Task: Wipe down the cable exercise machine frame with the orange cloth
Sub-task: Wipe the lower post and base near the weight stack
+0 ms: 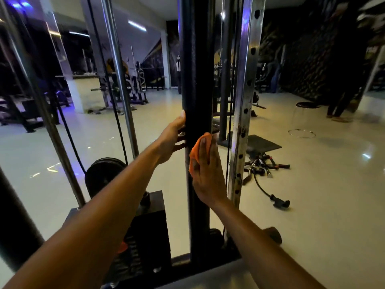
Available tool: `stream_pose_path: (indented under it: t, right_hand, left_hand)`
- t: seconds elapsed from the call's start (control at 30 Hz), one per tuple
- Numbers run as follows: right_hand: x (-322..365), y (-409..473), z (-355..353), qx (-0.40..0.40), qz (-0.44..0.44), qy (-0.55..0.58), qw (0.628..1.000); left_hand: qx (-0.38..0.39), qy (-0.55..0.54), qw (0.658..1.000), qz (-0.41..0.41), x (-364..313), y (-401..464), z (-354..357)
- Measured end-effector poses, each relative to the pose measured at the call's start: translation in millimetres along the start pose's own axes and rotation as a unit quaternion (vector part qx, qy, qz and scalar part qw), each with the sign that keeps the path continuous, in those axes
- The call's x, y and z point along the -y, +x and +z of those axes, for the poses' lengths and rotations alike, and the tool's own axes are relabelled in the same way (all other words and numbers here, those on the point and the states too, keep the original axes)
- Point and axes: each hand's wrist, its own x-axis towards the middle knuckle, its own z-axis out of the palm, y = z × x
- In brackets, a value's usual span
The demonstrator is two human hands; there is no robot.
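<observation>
Glossy pale floor [312,205], dark patterned wall [308,65], perhaps mirrors [68,65]

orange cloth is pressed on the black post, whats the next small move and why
Probably slide the right hand down the black upright post, keeping the orange cloth flat against it. The cloth sits about mid-height under that hand, and a long stretch of post shows below it down to the base. The left hand grips the post's left side, so it looks steadied for the stroke.
</observation>
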Motion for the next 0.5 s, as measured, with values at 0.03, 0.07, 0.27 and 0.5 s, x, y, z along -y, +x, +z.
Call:
stream_pose_path:
  t: [0.03, 0.07, 0.27, 0.5]
  right_hand:
    - [3, 6, 0, -0.012, 0.003, 0.018, 1.0]
    - [8, 16, -2, -0.03, 0.001, 0.038, 0.999]
    - [18, 44, 3, -0.104, -0.007, 0.039, 0.994]
    - [-27, -47, 51, -0.025, 0.028, 0.002, 0.999]
  left_hand:
    - [-0.004, -0.001, 1.0, 0.003, 1, 1, 0]
    - [-0.008, -0.004, 1.0, 0.003, 3, 1, -2]
    - [-0.019, -0.023, 1.0, 0.004, 13, 8, -6]
    - [-0.014, -0.029, 0.998, 0.048, 30, 8, -5]
